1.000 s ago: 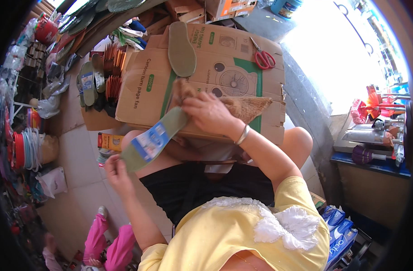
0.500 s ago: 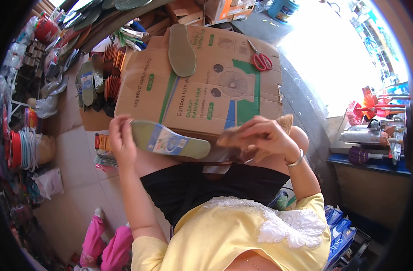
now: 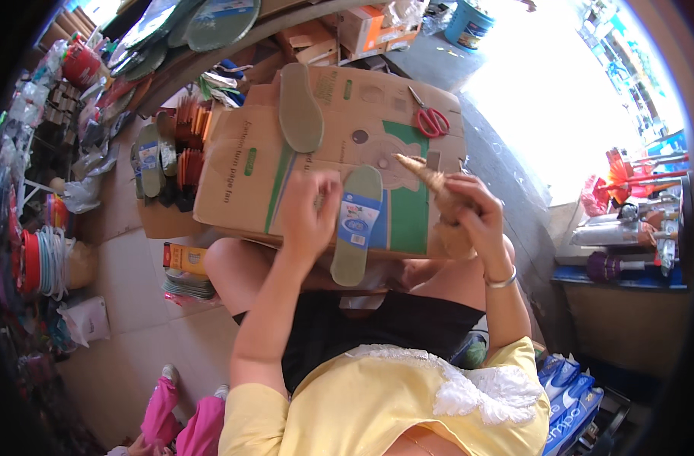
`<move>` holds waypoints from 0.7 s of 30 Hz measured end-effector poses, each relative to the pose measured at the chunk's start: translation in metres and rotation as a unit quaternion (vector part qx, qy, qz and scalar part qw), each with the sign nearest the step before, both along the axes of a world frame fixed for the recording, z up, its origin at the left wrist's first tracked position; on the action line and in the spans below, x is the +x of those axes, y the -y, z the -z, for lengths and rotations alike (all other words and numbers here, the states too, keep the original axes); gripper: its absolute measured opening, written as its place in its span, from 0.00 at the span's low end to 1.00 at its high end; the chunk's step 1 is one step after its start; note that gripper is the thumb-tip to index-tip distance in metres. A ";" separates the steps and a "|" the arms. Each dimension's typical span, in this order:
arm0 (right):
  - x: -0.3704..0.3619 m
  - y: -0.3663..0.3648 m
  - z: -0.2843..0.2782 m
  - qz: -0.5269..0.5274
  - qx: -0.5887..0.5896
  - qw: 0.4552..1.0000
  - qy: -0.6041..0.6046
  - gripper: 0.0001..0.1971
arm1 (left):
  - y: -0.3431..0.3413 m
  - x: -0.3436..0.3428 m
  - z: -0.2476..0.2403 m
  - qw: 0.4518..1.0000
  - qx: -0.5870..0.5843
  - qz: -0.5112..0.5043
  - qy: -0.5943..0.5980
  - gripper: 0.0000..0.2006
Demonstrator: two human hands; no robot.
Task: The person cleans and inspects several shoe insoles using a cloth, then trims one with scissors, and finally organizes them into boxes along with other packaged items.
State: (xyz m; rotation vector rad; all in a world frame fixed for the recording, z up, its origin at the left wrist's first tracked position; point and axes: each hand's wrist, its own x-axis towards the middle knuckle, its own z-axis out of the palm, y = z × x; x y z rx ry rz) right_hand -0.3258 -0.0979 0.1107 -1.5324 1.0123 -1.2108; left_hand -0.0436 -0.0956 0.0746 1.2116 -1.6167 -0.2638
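A green insole with a blue-and-white paper band lies tilted at the near edge of the cardboard box, its lower end jutting over my lap. My left hand, smeared by motion with curled fingers, is right beside it; whether it touches the insole I cannot tell. My right hand is closed on a fuzzy tan piece with a pointed end, held above the box's right side. A plain green insole lies farther back on the box. Red-handled scissors rest at the back right.
More insoles and orange-edged packets are left of the box. A yellow-and-red packet lies on a stack near my left knee. A blue bucket stands behind. Another person's pink-clad legs show lower left.
The banded insole has turned from lying sideways over my lap to pointing away on the box. My left hand moved right; the tan piece moved up and away with my right hand.
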 end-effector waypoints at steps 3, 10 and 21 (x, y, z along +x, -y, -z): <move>0.044 0.000 0.009 -0.125 -0.168 0.957 -0.201 0.23 | -0.073 0.005 0.030 0.991 0.104 -0.066 -0.043 0.09; 0.119 0.001 0.046 -0.290 -0.308 0.842 -0.335 0.19 | -0.134 -0.014 0.095 0.755 0.496 0.095 -0.419 0.09; 0.119 0.003 0.050 -0.236 -0.351 0.828 -0.368 0.18 | -0.122 -0.008 0.097 0.780 0.471 0.084 -0.402 0.09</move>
